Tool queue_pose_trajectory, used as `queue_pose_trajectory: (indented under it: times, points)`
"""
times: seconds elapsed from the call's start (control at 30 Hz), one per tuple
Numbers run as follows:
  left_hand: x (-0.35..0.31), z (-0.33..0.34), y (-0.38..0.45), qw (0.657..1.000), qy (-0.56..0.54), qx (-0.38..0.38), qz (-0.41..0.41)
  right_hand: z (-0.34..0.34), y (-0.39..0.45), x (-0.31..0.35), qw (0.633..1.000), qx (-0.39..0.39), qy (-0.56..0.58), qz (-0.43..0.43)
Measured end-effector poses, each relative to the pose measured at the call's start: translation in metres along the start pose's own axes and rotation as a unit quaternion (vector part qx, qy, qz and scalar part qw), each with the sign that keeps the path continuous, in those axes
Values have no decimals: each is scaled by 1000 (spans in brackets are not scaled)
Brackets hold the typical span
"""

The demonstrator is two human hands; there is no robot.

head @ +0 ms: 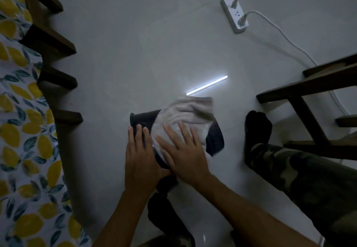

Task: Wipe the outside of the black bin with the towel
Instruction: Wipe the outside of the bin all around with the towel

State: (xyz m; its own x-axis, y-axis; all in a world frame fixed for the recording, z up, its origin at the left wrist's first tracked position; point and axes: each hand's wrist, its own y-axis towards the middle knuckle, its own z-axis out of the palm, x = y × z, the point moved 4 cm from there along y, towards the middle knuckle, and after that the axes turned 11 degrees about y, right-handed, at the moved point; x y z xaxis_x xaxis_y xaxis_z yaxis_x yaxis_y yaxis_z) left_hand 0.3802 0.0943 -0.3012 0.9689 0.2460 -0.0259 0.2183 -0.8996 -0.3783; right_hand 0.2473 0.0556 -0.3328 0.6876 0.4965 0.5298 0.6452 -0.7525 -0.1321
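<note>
I'm seeing the black bin (215, 140) lying on its side on the floor (154, 53). The right hand (185, 156) is pressing the towel (185, 115) flat against its side, fingers spread. The left hand (140, 156) is bracing the bin, fingers resting open, not clenched.

A black bin (215, 138) lies tipped on its side on a pale tiled floor (135, 53), its rim toward the left. A crumpled, light-coloured towel (185, 115) is spread over its upturned outer wall, covering most of the middle; one corner blurs.
</note>
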Motion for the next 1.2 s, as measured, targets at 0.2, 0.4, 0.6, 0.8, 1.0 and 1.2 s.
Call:
queue_pose_trajectory:
  times: [0.2, 0.4, 0.6, 0.8, 1.0, 1.2]
  points:
    - [-2, -4, 9, 997, -35, 65, -25, -40, 70, -73, 944, -79, 82, 308]
    - [-5, -11, 13, 999, -18, 28, 9, -69, 71, -123, 845, -119, 277, 442]
    - [-2, -46, 20, 996, 23, -80, 34, -88, 65, -111, 826, -175, 333, 420]
    - [-9, -12, -33, 1000, -5, -11, -5, -79, 30, -98, 803, -162, 368, 441]
    - [-19, -23, -76, 1000, 6, -11, -20, -87, -23, -78, 789, -195, 359, 460]
    - [-2, -45, 14, 988, 137, 69, 23, -70, -60, 2, 906, -254, 279, 192]
